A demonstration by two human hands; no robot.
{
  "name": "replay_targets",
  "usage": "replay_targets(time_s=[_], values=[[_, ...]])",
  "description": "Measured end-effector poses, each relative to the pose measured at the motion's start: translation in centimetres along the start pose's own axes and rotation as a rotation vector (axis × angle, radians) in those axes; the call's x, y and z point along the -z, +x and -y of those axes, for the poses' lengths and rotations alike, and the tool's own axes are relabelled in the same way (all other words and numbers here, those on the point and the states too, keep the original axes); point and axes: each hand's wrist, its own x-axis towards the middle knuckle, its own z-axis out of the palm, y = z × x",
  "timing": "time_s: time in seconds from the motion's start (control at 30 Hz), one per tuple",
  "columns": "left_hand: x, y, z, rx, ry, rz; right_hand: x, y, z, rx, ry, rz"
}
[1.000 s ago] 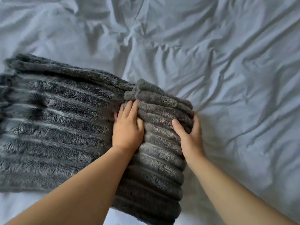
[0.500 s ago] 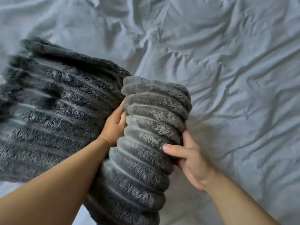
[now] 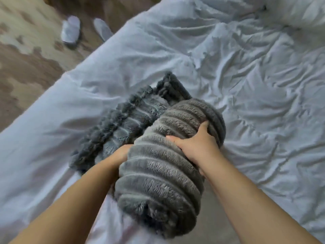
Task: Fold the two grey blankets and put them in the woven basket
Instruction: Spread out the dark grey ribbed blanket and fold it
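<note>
The folded grey ribbed blanket (image 3: pixel 158 182) sits squeezed between my hands over the bed (image 3: pixel 263 120), right hand (image 3: pixel 197 147) clamped on its top, left hand (image 3: pixel 121 154) pressed to its side with fingers hidden, and I judge it soft, bulky, light, prone to unfolding, best gripped mid-length.

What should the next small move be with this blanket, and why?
Probably turn to find the woven basket, not in view: left hand and right hand both grip the folded ribbed grey blanket, raised above the second blanket on the bed.
</note>
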Motion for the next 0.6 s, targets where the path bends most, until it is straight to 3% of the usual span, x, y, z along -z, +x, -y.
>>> replay_targets(time_s=[0.1, 0.23, 0.33, 0.37, 0.43, 0.5, 0.6], values=[[3.4, -4.1, -0.9, -0.014, -0.059, -0.018, -0.9, -0.2, 4.5, -0.055, -0.104, 0.006], [3.6, -9.0, -1.8, -0.394, 0.455, -0.570, -2.9, -1.1, 8.6, 0.039, -0.186, -0.043], [1.2, -12.1, -2.2, -0.555, 0.613, -0.768, -4.1, -1.6, 10.7, 0.223, -0.245, -0.049], [0.2, -12.5, -2.0, -0.510, 0.695, -0.776, -4.2, -1.8, 11.0, 0.287, -0.257, -0.030], [-1.1, -12.3, -2.5, -0.239, 0.849, -0.738, -3.9, -2.3, 10.8, 0.398, -0.283, 0.048], [-1.6, -11.4, -4.2, -0.027, 0.833, -0.771, -3.1, -2.7, 9.7, 0.510, -0.277, 0.157], [-2.4, -8.9, -6.2, 0.071, 0.889, -0.829, -1.5, -2.7, 7.6, 0.688, -0.169, 0.284]])
